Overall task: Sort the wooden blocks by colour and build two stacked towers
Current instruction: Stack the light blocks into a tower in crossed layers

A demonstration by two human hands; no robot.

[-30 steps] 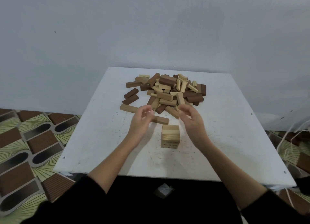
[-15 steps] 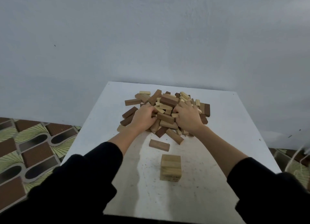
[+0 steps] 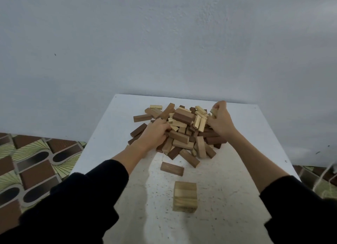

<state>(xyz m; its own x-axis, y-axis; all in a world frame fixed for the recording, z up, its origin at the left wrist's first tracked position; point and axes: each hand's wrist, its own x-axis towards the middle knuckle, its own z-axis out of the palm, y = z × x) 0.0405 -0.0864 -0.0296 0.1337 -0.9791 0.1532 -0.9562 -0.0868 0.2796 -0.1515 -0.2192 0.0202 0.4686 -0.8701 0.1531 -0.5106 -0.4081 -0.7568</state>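
A heap of light and dark wooden blocks (image 3: 182, 127) lies at the far middle of the white table (image 3: 242, 170). My left hand (image 3: 154, 134) reaches into the heap's left side, fingers curled among the blocks and hidden there. At the heap's right edge my right hand (image 3: 219, 120) is raised a little and grips a light block (image 3: 213, 112) in its fingers. A short light-coloured tower (image 3: 185, 196) stands near the table's front. One dark block (image 3: 172, 168) lies alone between tower and heap.
A pale wall rises right behind the table. Patterned floor tiles (image 3: 32, 163) show to the left and a strip to the right. Bare table surface lies on both sides of the tower.
My head has tipped up and the view moved closer. My right hand has shifted from the heap's middle to its right edge and lifted a light block. My left hand stays dug into the heap.
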